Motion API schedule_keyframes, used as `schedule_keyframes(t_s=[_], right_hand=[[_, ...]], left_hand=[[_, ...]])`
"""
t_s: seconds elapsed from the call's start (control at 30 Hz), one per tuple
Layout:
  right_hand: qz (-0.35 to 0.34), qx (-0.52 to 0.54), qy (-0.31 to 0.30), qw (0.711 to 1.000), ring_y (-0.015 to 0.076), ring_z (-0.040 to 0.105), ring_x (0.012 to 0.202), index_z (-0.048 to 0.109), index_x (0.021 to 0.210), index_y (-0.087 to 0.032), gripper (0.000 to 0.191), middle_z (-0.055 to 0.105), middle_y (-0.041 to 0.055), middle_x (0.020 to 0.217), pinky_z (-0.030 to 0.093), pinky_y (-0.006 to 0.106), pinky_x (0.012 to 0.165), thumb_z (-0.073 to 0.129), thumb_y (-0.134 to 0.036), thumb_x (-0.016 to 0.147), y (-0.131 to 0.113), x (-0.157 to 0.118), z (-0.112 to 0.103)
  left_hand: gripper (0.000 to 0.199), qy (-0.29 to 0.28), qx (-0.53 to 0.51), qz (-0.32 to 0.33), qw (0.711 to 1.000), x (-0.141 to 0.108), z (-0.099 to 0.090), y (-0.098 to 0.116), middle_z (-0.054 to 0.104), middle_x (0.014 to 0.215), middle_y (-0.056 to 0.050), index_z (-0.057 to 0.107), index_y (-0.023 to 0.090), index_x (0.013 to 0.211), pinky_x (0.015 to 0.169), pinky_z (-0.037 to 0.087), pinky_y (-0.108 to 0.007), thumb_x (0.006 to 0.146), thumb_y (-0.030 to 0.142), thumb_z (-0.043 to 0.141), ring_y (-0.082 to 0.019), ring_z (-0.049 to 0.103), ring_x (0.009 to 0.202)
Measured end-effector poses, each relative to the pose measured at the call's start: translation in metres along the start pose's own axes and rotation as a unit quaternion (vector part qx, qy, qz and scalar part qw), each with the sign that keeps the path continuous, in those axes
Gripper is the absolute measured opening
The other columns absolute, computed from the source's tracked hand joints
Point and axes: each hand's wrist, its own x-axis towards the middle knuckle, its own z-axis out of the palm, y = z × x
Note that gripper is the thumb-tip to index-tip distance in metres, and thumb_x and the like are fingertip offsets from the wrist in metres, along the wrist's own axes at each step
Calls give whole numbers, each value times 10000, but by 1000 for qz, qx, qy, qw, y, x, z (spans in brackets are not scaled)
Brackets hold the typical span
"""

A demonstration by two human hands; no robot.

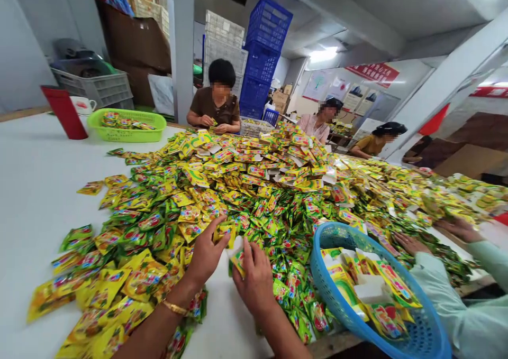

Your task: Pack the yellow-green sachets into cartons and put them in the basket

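Note:
My left hand (208, 250) pinches a small yellow candy packet (225, 230) between thumb and fingers. Close beside it, my right hand (254, 274) is closed around a small yellow-and-green box (238, 258) whose white flap stands up toward the packet. The two hands are a short gap apart over a bare strip of the white table (222, 316). Yellow packets (145, 277) lie thickly to the left, and green packets (293, 285) spread to the right of my right hand. Behind them rises a heap of flat yellow boxes (254, 160).
A blue basket (323, 274) with filled-looking boxes stands at the right table edge. A co-worker's hands (413, 242) reach in beyond it. At the back left are a green basket (127, 131), a red container (67, 113) and a mug (83, 105). Several people sit around the table.

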Motion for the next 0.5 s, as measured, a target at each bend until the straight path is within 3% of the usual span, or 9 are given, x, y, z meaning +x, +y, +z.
schedule_keyframes(t_s=[0.17,0.37,0.5], right_hand=[[-1,17,-1,1000,260,468,1114,212,1436,-110,649,507,176,1210,453,428,874,448,-297,861,0,-3,1],[-33,19,17,999,257,499,1077,221,1436,-114,633,531,173,1175,466,417,851,437,-301,871,-1,-9,3],[-26,29,28,999,247,509,1068,233,1430,-95,647,536,176,1167,473,396,839,456,-309,861,3,-13,1]], left_hand=[[343,-27,-14,-13,999,0,-5,6,638,1140,-39,591,187,1087,970,432,-337,772,293,509,-183,571,1074],[248,-44,46,77,995,-10,6,7,681,1004,-32,642,211,966,933,460,-333,773,232,488,-179,605,991],[261,-93,90,75,989,-15,13,5,695,1008,-40,657,218,960,909,479,-331,762,235,488,-189,624,978]])
